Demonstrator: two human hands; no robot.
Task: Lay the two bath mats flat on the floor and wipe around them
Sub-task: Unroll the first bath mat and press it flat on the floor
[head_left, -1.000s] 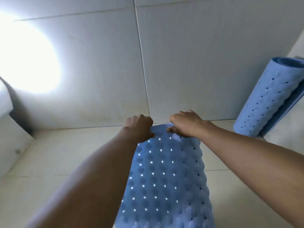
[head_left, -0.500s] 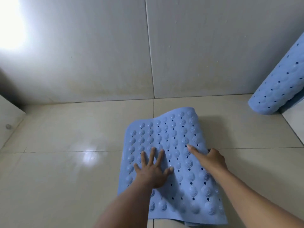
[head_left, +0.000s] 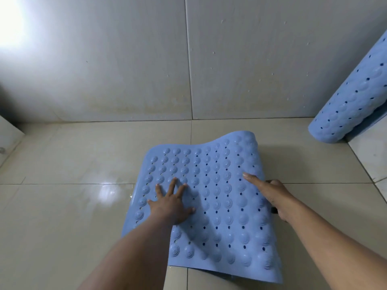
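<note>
A blue studded bath mat (head_left: 211, 185) lies spread on the tiled floor, its far right corner still curling upward. My left hand (head_left: 171, 204) presses flat on the mat's left half with its fingers straight and spread. My right hand (head_left: 270, 195) holds the mat's raised right edge: one digit stretches across the top and the others curl around the rim. A second blue mat (head_left: 351, 105) stands rolled up at the far right, leaning in the corner.
A pale tiled wall (head_left: 125, 59) rises just beyond the mat. Glossy beige floor tiles (head_left: 62, 216) extend to the left, wet and reflective near the mat. A low white ledge (head_left: 8, 130) sits at the left edge, and another wall edge runs along the right.
One second ago both hands held the mat's top edge up in the air. The mat has since been laid on the floor, where the left hand flattens it and the right holds its side.
</note>
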